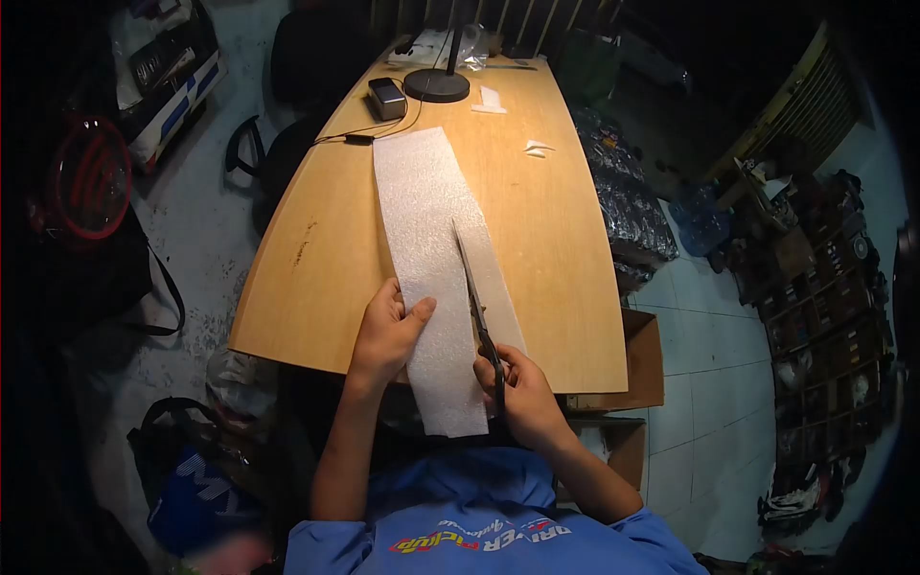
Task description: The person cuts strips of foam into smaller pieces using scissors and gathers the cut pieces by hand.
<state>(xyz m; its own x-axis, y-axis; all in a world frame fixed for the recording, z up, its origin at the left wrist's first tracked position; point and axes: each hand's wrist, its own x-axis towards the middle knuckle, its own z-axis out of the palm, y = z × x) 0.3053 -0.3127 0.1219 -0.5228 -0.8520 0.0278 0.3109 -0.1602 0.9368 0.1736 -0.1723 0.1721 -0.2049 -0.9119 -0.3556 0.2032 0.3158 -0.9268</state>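
Observation:
A long white sheet of foam wrap (pixel 426 240) lies lengthwise over the table, its near end hanging past the front edge. My left hand (pixel 387 331) pinches the sheet's left side, thumb on top and fingers beneath. In my right hand (pixel 517 388) is a pair of dark-handled scissors (pixel 476 302), the blades pointing away from me along the sheet. A cut runs up from the near end to the blades, leaving a narrower strip (pixel 500 297) on the right side. How far apart the blades are, I cannot tell.
The wooden table (pixel 316 287) bears a round black lamp base (pixel 437 84), a small dark box-shaped device (pixel 387 99) with a cable, and white scraps (pixel 539 149). Open cardboard boxes (pixel 642 359) stand below its right side. A blue bag (pixel 206 489) sits on the floor at left.

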